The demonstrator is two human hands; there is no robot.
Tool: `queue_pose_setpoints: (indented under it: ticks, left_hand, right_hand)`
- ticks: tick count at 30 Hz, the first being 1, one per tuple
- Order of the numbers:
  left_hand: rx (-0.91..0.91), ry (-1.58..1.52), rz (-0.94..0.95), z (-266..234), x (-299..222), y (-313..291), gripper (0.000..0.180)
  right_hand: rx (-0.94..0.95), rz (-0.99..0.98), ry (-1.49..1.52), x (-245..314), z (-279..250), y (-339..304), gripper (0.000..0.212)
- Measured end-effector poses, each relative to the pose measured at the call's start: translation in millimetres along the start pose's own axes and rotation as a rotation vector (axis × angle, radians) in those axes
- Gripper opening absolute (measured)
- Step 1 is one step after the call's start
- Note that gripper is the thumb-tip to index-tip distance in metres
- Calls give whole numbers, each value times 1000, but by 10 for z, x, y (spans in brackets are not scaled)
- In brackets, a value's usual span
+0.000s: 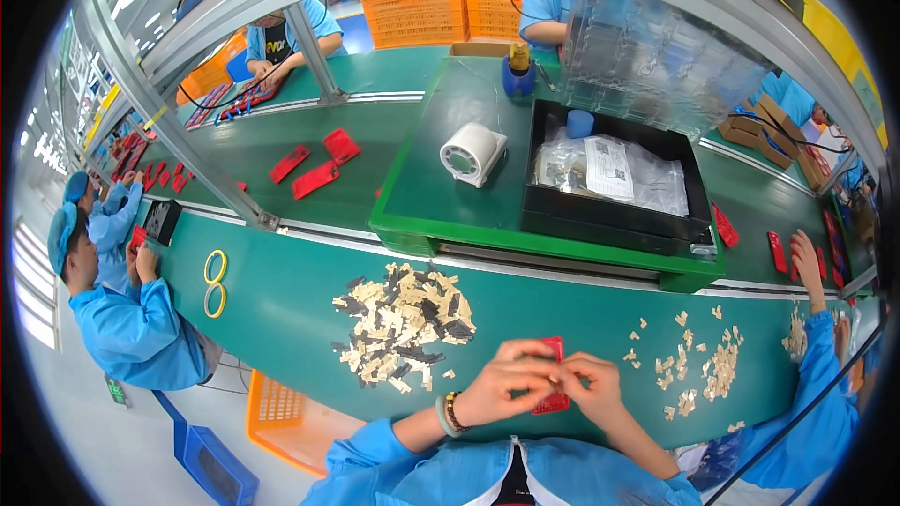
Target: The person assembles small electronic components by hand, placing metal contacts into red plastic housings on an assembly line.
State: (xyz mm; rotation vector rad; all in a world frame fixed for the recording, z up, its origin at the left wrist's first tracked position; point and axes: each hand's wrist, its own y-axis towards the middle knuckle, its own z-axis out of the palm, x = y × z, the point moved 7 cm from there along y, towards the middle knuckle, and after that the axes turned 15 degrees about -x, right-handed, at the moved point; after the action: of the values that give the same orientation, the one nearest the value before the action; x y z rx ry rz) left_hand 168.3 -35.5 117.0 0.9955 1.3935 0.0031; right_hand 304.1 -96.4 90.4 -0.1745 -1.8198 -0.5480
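My left hand and my right hand meet over a red plastic case at the table's near edge. The case shows above and below my fingers; its middle is covered. My left fingers close around it from the left. Thumb and forefinger of my right hand are pinched together at its middle, and whatever small thing they may hold is hidden. Left of my hands lies a heap of small cream and black plastic pieces. On the right are scattered smaller cream pieces.
Ahead stands a green raised shelf with a white fan-like device and a black tray of bagged parts. Red cases lie on the conveyor behind. Tape rings lie left. Co-workers sit at both sides; one's hand reaches in at right.
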Motion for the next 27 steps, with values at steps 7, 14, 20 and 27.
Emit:
queue_pose_setpoints:
  ticks: [7,14,20,27]
  left_hand:
    - [137,25,84,120,-108,11,19]
    - [32,466,537,186,-225,8,20]
    - [-54,578,620,108,-306,-12,19]
    - [-106,635,638,47,-291,-45,20]
  right_hand:
    - [-315,35,-590,-349,-921,-119,23]
    - [194,-153,-179,365,-120,81,21]
    - [212,-293,-260,529,-10,173,20]
    - [217,-347,-296,504,78,181,20]
